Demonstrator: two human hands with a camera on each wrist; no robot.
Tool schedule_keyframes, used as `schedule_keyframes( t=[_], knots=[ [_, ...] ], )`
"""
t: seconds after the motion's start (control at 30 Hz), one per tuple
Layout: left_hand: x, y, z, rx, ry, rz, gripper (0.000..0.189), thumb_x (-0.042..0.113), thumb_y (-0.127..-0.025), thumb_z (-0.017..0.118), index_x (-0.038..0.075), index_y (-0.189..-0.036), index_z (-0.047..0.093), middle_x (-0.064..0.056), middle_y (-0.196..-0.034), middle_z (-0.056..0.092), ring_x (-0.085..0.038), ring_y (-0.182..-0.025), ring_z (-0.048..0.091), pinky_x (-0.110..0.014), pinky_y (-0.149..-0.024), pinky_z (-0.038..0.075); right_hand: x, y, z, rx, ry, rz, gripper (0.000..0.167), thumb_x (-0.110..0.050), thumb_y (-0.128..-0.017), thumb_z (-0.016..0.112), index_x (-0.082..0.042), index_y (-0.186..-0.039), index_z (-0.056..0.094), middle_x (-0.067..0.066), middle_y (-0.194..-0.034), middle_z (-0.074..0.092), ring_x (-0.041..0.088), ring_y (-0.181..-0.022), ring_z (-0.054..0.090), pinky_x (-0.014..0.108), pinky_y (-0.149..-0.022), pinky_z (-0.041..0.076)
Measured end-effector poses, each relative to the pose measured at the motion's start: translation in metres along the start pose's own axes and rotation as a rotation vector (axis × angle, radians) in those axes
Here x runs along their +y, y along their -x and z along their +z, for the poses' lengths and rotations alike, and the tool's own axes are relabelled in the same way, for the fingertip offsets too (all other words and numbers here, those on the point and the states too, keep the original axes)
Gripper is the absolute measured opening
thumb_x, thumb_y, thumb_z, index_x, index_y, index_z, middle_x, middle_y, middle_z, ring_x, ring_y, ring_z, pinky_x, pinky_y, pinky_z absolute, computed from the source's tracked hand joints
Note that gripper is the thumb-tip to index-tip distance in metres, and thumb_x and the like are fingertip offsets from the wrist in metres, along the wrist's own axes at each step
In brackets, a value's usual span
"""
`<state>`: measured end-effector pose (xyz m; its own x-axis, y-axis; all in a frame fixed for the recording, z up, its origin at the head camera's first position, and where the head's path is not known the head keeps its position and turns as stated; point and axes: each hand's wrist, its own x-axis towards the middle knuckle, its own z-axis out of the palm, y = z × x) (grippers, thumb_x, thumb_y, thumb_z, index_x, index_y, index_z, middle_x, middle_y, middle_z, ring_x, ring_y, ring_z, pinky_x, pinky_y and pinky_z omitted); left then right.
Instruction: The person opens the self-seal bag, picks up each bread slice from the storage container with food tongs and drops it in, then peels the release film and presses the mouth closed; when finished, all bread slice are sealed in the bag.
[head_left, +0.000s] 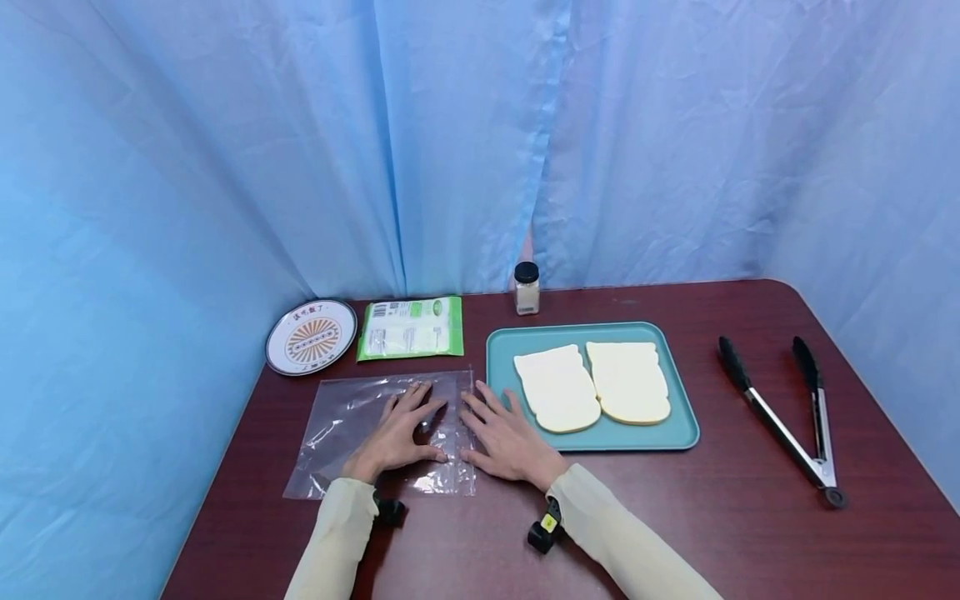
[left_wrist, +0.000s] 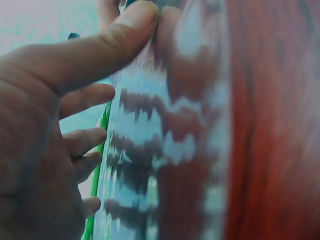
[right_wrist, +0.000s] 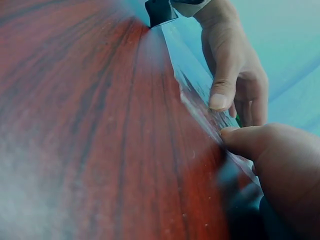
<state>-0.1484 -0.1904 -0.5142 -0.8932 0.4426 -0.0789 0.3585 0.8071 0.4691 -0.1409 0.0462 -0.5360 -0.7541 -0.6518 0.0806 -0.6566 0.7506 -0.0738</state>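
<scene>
A clear plastic bag (head_left: 337, 429) lies flat on the table, a narrow strip running along its right edge. Spread fingers of my left hand (head_left: 393, 435) rest on the bag, left of that strip. My right hand (head_left: 513, 437), fingers also spread, touches the strip from the other side. In the left wrist view the bag (left_wrist: 165, 155) looks glossy and rippled beside the thumb of the left hand (left_wrist: 30, 115). From the right wrist, the thumbs of the right hand (right_wrist: 297, 170) and left hand (right_wrist: 235, 60) point toward each other over the bag (right_wrist: 192, 102).
A teal tray (head_left: 502, 350) holds two bread slices (head_left: 558, 390) just right of my right hand. Behind the bag are a green-and-white packet (head_left: 410, 328), a patterned plate (head_left: 311, 337) and a black-lidded jar (head_left: 527, 292). Tongs (head_left: 780, 429) lie spread at the right.
</scene>
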Motion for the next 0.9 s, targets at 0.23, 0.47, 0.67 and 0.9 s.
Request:
schedule_keyframes(
  t=[0.23,0.47,0.67,0.9],
  knots=[
    [-0.002,0.000,-0.003,-0.016,0.003,-0.012,0.088,0.042,-0.073,0.088,0.014,-0.148,0.051,-0.018,-0.165,0.028,-0.041,-0.156,0.018,-0.069,-0.124,0.013,-0.001,0.000,0.000,-0.033,-0.026,0.004,0.067,-0.062,-0.100,0.041,-0.018,-0.152,0.045,0.005,-0.163,0.037,0.031,-0.157,0.021,0.061,-0.122,0.026],
    [-0.005,-0.001,-0.001,-0.023,-0.003,-0.001,0.085,0.043,-0.074,0.086,0.016,-0.147,0.052,-0.017,-0.166,0.026,-0.040,-0.156,0.017,-0.067,-0.125,0.012,0.000,-0.001,0.001,-0.018,-0.047,0.007,0.067,-0.060,-0.100,0.043,-0.017,-0.152,0.044,0.005,-0.162,0.038,0.032,-0.156,0.022,0.061,-0.122,0.028],
    [-0.006,-0.001,0.000,0.006,0.005,0.019,0.075,0.039,-0.077,0.084,0.015,-0.143,0.057,-0.018,-0.164,0.030,-0.042,-0.155,0.020,-0.069,-0.123,0.013,0.000,-0.001,0.002,-0.013,-0.058,0.002,0.067,-0.060,-0.100,0.045,-0.017,-0.152,0.044,0.005,-0.162,0.038,0.033,-0.156,0.024,0.062,-0.121,0.028],
    [-0.011,0.000,0.005,0.098,0.011,0.072,0.053,0.029,-0.082,0.079,0.012,-0.131,0.068,-0.022,-0.157,0.041,-0.045,-0.150,0.030,-0.071,-0.120,0.020,0.001,-0.001,0.002,-0.033,-0.084,0.008,0.067,-0.058,-0.100,0.046,-0.016,-0.152,0.044,0.005,-0.163,0.037,0.032,-0.156,0.021,0.061,-0.122,0.026]
  ],
)
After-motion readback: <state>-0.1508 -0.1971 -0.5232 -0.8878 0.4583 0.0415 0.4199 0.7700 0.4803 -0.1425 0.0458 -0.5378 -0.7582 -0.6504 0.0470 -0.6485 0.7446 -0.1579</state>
